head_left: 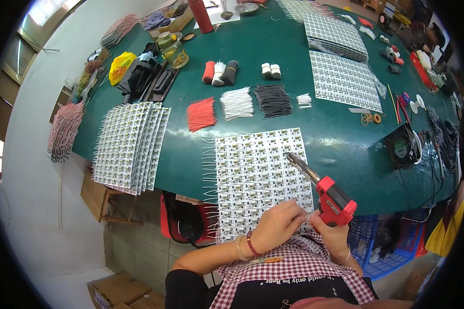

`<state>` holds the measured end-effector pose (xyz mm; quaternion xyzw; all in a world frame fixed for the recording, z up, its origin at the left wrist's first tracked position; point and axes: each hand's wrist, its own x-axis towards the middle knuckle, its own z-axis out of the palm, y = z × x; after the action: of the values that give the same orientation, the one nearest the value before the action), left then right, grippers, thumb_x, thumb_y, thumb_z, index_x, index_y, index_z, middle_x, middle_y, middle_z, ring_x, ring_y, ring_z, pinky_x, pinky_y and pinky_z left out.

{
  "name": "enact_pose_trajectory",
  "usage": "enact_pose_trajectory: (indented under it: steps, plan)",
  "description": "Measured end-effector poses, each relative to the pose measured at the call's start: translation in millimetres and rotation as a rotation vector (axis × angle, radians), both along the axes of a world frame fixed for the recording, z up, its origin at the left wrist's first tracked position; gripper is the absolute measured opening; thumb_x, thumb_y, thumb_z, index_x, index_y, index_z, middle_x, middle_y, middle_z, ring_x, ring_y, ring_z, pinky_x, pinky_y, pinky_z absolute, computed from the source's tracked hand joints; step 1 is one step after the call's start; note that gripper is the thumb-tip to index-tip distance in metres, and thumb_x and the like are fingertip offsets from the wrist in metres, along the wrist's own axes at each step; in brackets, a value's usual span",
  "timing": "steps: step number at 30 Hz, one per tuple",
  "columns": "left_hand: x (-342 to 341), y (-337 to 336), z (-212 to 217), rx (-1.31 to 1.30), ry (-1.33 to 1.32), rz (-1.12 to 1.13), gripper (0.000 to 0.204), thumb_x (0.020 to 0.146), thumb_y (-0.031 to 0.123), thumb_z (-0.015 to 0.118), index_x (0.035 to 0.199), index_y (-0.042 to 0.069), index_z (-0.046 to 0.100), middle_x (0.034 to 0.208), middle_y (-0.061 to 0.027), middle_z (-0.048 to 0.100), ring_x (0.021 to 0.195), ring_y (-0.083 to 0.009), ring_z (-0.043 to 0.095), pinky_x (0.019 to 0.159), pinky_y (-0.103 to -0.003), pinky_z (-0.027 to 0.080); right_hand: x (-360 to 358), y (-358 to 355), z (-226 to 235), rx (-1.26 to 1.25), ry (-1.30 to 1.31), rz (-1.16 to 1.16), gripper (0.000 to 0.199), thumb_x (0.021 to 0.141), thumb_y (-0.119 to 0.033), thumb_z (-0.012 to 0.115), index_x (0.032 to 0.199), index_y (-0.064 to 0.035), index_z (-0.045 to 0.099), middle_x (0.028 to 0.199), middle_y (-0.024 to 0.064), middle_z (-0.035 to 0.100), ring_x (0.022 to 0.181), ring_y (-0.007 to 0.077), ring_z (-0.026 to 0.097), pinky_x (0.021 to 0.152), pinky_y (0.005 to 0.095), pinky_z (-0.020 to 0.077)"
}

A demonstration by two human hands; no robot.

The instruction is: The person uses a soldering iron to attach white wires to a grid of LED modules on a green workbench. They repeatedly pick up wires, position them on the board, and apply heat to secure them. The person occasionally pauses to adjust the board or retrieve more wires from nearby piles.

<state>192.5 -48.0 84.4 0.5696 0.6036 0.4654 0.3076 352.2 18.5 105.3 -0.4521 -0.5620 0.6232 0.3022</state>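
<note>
Biggest thing here is the green table [345,144], and it's pretty loaded. Next up is the white board panel [258,177] right in front of the person, running from the table top down past the near edge toward their lap, covered in rows of little parts, with thin white wires poking out past its left side. A slightly smaller-looking stack of similar panels [121,147] leans together on the left part of the table. Then there's the red and black soldering gun [337,203], angled so its metal nozzle points up-left over the panel's right half; can't tell if the tip actually touches. The right hand [334,237] is wrapped around the gun's grip. The left hand [279,221] is just beside it over the panel's lower right, fingers curled in close together, but honestly can't tell what they're pinching, if anything. Past the panel sit loose piles of red wires [201,114], white wires [237,103] and black wires [273,100], plus a tiny white pile [304,100] to their right.
</note>
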Motion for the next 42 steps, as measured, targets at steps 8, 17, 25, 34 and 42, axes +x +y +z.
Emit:
enact_pose_trajectory:
  steps: [8, 17, 25, 34, 42]
  plan:
    - [-20, -1, -4, -0.078, -0.051, 0.006, 0.005, 0.082, 0.004, 0.065, 0.087, 0.003, 0.065, 0.079, -0.0093, 0.059, 0.071, -0.0236, 0.059, 0.064, -0.033, 0.047, 9, 8, -4, 0.052, -0.053, 0.029, 0.038, 0.080, 0.002, 0.069, 0.115, 0.0015, 0.053, 0.078, 0.0035, 0.063, 0.066, 0.0102, 0.060, 0.059, 0.0240, 0.0489]
    - [-103, 22, -3, 0.032, 0.273, 0.278, 0.005, 0.079, 0.001, 0.067, 0.083, 0.000, 0.064, 0.080, -0.0121, 0.059, 0.076, -0.0282, 0.057, 0.068, -0.036, 0.045, 19, 19, -16, -0.028, 0.278, -0.036, 0.046, 0.092, -0.030, 0.065, 0.122, 0.0007, 0.048, 0.079, 0.0091, 0.063, 0.064, 0.0155, 0.061, 0.058, 0.0272, 0.0505]
    - [-96, 15, -15, -0.040, 0.274, 0.196, 0.008, 0.075, -0.005, 0.063, 0.082, -0.001, 0.062, 0.078, -0.0115, 0.058, 0.071, -0.0246, 0.053, 0.067, -0.033, 0.043, 12, 36, 9, -0.205, 0.217, 0.032, 0.028, 0.092, -0.030, 0.065, 0.082, -0.0037, 0.061, 0.068, 0.0015, 0.060, 0.057, 0.0072, 0.057, 0.051, 0.0229, 0.0458]
    - [-89, 21, -19, -0.004, 0.350, 0.082, 0.006, 0.078, -0.002, 0.063, 0.080, -0.002, 0.057, 0.076, -0.0091, 0.056, 0.067, -0.0208, 0.052, 0.064, -0.032, 0.043, 14, 28, -3, -0.272, 0.334, -0.054, 0.036, 0.093, -0.034, 0.063, 0.075, -0.0037, 0.058, 0.063, 0.0016, 0.058, 0.052, 0.0083, 0.055, 0.047, 0.0248, 0.0456]
    - [-93, 10, -21, 0.045, 0.296, 0.126, 0.008, 0.079, 0.001, 0.064, 0.077, -0.001, 0.056, 0.074, -0.0092, 0.054, 0.069, -0.0241, 0.052, 0.065, -0.035, 0.041, 13, 25, -6, -0.274, 0.352, -0.023, 0.036, 0.093, -0.034, 0.063, 0.075, -0.0036, 0.058, 0.061, 0.0021, 0.058, 0.049, 0.0084, 0.054, 0.045, 0.0247, 0.0439]
